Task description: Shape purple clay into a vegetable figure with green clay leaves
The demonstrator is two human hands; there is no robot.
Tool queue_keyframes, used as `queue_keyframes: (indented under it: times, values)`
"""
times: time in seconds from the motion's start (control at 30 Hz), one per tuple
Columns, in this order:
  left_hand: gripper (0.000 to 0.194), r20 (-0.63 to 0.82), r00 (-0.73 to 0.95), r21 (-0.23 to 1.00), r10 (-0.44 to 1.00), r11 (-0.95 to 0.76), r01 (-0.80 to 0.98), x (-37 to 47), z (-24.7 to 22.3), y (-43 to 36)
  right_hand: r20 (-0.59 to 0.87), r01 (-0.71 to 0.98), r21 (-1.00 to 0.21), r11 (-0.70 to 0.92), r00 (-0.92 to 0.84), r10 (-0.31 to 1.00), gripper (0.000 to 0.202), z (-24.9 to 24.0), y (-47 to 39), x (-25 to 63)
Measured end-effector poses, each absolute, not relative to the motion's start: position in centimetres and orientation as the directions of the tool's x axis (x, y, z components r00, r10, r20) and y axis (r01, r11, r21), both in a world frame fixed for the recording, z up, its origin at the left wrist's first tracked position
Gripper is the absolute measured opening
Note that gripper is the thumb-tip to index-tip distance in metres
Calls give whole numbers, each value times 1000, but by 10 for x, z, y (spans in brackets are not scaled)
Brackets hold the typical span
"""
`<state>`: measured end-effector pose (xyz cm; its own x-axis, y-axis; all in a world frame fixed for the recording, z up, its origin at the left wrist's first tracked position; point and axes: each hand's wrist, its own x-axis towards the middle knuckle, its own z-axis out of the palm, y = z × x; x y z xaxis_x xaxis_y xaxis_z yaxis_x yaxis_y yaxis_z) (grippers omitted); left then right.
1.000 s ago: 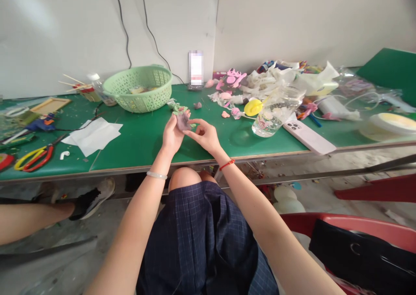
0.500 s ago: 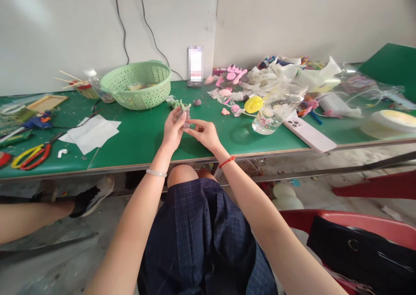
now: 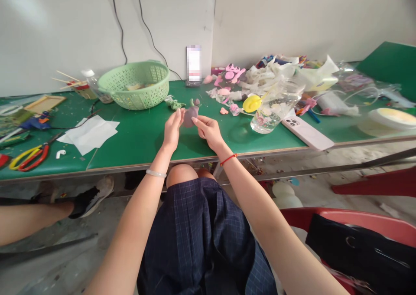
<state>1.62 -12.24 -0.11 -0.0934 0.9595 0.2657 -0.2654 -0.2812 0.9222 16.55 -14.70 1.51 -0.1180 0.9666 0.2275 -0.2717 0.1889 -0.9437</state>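
Observation:
A rounded, flattened grey-purple lump, clay-like in look (image 3: 190,118), is held upright over the table's near half. My right hand (image 3: 209,131) pinches its right edge between thumb and fingers. Along its left side rests my left hand (image 3: 173,128), the fingers stretched out and the palm turned inward, touching or nearly touching the lump. A bit of green shows at the lump's top; whether it is attached I cannot tell. Just behind lie a green crumpled piece (image 3: 175,104) and a small purplish lump (image 3: 196,103).
Beyond my left hand stands a green basket (image 3: 143,96). A lit phone (image 3: 194,65) leans on the wall. To the right are a clear plastic cup (image 3: 269,117) and a pale phone (image 3: 308,132). White paper (image 3: 91,133) and red-yellow pliers (image 3: 32,157) lie left.
The grey-purple lump, mostly hidden by my left hand before, now shows its broad face. My left fingers have straightened, and my right hand has shifted slightly right, gripping the lump's edge.

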Motion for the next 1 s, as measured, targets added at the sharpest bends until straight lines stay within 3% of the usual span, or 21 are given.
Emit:
queue_keyframes:
  times: [0.27,0.53,0.63,0.83,1.0]
  values:
    - [41,201,55,914,978,-167,-370,16,10,-131,124,-474,-880,-6,-244,962,42,26,-151,172]
    - [37,215,114,905,970,-154,-397,14,10,-133,87,-445,-895,-27,-234,968,63,19,-145,174]
    - [34,187,169,917,968,-110,-383,14,9,-134,62,-401,-916,-31,-218,974,63,17,-142,176]
    - [40,199,72,933,977,-167,-318,15,7,-132,121,-427,-903,49,-144,982,54,13,-140,176]
    - [58,335,-59,923,940,-340,-179,19,9,-136,216,-274,-932,237,104,971,45,10,-143,167]
